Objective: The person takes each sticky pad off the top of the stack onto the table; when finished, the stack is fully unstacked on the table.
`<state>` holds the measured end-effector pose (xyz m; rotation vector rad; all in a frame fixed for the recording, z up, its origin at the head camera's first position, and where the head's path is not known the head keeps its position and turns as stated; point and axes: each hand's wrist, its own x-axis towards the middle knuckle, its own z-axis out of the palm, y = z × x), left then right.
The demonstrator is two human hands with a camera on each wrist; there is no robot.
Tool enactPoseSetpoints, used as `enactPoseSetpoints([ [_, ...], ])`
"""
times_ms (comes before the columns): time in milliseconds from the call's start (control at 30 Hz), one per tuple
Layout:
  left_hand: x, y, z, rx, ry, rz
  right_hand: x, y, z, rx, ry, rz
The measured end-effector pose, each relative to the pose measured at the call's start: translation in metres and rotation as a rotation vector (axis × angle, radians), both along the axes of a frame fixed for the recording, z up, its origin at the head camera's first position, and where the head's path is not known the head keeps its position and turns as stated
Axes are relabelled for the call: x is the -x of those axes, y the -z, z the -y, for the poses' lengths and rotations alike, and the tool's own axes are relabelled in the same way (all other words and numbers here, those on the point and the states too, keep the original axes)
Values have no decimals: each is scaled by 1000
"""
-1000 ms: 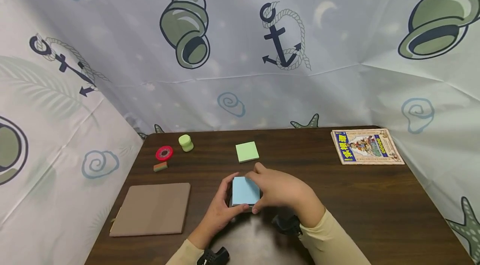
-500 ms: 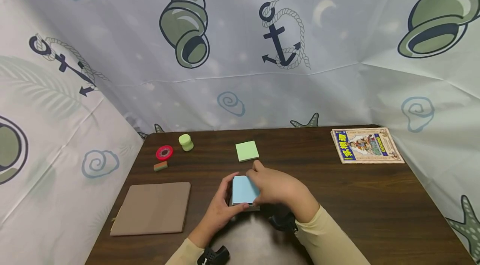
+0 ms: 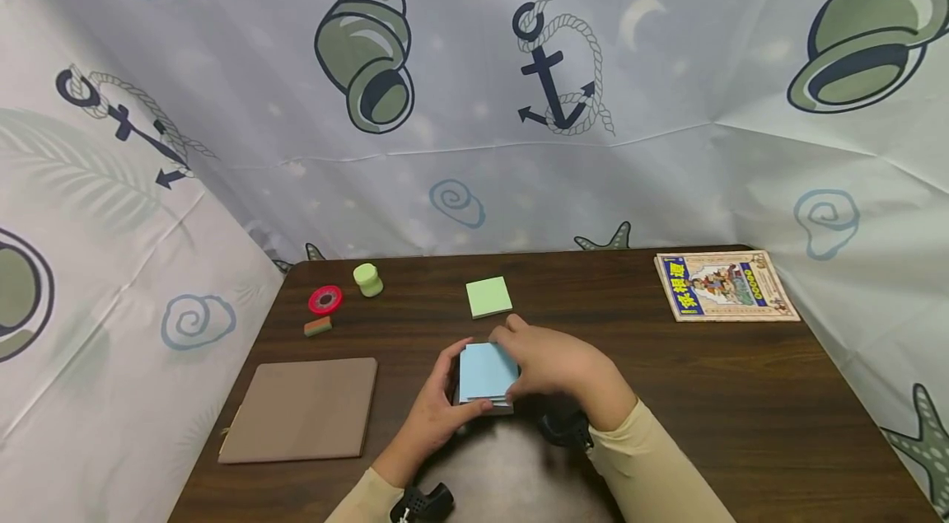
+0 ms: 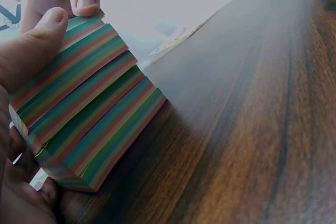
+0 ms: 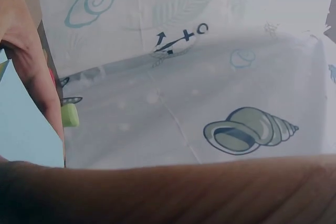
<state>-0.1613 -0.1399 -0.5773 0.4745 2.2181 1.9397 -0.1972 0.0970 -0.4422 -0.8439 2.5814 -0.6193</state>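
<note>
A tall stack of sticky note pads (image 3: pixel 486 373), light blue on top, stands at the middle of the table. Its sides show many coloured stripes in the left wrist view, where the layers of the stack (image 4: pixel 100 103) lie slightly offset. My left hand (image 3: pixel 436 414) grips the stack from the left, thumb on the near side and fingers round the far side. From the right, my right hand (image 3: pixel 562 365) pinches the top pad at its right edge, thumb near and fingers far. That blue pad (image 5: pixel 23 121) fills the left edge of the right wrist view.
Behind the stack lies a light green sticky note pad (image 3: pixel 488 298). A brown notebook (image 3: pixel 300 410) is at left, with a red ring-shaped roll (image 3: pixel 324 300), a striped block (image 3: pixel 317 327) and a light green cylinder (image 3: pixel 367 280) beyond it. Printed booklets (image 3: pixel 726 287) lie at back right.
The top blue pad has slid slightly to the right under my right hand, so its edge no longer lines up with the layers below. My left hand keeps its hold.
</note>
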Motion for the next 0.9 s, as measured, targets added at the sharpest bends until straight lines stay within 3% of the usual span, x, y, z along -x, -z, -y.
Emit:
enactPoseSetpoints([
  [433,1,2,-1,-17,-4,-9,9,-3,-11,79,52,-46],
  [700,0,-1,-2,27,-24,-20,14,-12,-17,248,-56,-74],
  [900,0,-3,-2,40,-38,4,14,-19,-18,312,-68,-152],
])
